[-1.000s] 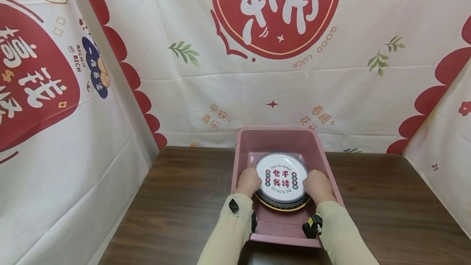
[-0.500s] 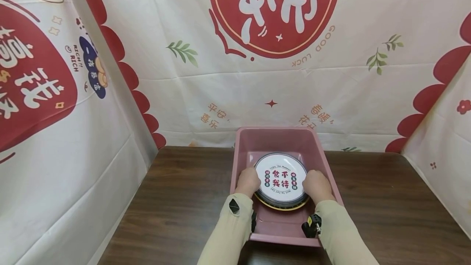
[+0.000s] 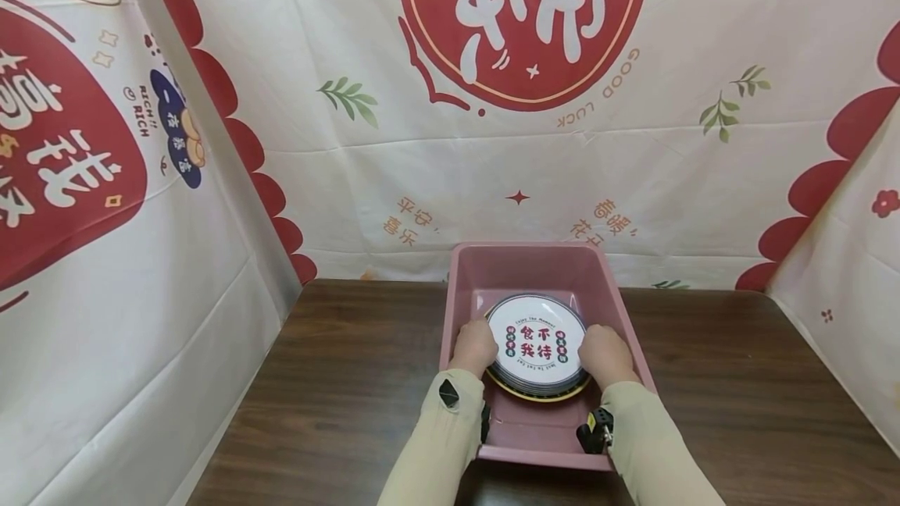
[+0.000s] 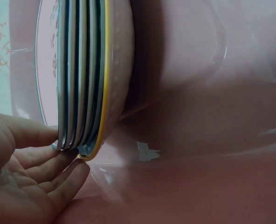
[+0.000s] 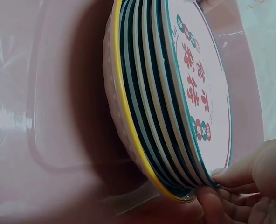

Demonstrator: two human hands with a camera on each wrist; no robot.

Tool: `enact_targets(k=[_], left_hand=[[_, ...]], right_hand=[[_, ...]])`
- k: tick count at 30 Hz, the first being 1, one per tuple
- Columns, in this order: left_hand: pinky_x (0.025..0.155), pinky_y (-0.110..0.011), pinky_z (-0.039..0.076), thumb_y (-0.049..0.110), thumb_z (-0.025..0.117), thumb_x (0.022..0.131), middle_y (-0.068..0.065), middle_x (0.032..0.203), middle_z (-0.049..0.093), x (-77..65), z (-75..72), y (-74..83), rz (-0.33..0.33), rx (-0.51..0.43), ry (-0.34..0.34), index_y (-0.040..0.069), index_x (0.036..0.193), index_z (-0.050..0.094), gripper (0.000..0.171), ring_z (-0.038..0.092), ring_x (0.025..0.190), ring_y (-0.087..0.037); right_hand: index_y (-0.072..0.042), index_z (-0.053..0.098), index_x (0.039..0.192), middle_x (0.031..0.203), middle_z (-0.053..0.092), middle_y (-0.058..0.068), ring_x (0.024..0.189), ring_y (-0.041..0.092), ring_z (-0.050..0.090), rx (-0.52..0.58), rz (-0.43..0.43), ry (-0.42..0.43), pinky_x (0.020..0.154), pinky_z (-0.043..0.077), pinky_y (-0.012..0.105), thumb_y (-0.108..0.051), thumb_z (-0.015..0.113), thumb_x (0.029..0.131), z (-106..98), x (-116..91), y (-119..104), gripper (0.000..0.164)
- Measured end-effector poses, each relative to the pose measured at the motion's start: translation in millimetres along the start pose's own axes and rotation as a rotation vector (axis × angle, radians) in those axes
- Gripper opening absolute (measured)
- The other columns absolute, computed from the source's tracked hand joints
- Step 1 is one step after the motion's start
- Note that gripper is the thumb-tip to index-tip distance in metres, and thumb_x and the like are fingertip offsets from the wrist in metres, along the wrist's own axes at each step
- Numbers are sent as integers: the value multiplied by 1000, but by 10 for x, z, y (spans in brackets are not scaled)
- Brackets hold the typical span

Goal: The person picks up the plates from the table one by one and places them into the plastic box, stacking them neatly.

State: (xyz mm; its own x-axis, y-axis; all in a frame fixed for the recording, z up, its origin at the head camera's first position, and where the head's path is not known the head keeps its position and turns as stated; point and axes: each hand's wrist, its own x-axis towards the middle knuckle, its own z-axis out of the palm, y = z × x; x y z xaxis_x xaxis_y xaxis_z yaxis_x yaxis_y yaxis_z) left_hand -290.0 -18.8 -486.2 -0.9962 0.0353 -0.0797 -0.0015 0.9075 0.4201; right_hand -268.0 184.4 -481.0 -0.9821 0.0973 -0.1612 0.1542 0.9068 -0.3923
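Note:
A stack of several round plates (image 3: 537, 340) sits inside the pink tub (image 3: 537, 443). The top plate is white with red characters, and the lowest piece has a yellow rim (image 4: 106, 70). At the left edge, my left hand (image 3: 475, 346) pinches the upper plates' rims, thumb (image 4: 33, 133) at the top plate's edge and fingers beneath. Opposite it, my right hand (image 3: 608, 354) pinches the rim, its thumb (image 5: 240, 170) on the top plate and fingers curled below the edge. Seen from the right wrist, the yellow-rimmed piece lies below the fingers.
The tub's walls stand close outside both hands. It rests on a dark wooden table (image 3: 337, 381), near a printed white cloth backdrop (image 3: 422, 162) at the rear. Further cloth hangs at the left (image 3: 197, 295) and right. A black wrist device (image 3: 596, 429) sits beside the right sleeve.
Both hands keep their hold on the stack and have hardly moved. The top plate's far edge appears very slightly lower, and the head view has shifted a little.

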Motion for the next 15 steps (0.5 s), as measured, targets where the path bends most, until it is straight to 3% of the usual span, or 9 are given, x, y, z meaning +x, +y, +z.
enact_targets(k=[15], left_hand=[[73, -36, 49, 7, 63, 85, -10, 81, 58, -5, 42, 43, -18, -36, -23, -3, 96, 62, 15, 55, 78, -23]], right_hand=[[11, 60, 87, 74, 54, 15, 67, 27, 51, -13, 16, 1, 63, 45, 41, -2, 49, 88, -9, -65, 39, 17]])
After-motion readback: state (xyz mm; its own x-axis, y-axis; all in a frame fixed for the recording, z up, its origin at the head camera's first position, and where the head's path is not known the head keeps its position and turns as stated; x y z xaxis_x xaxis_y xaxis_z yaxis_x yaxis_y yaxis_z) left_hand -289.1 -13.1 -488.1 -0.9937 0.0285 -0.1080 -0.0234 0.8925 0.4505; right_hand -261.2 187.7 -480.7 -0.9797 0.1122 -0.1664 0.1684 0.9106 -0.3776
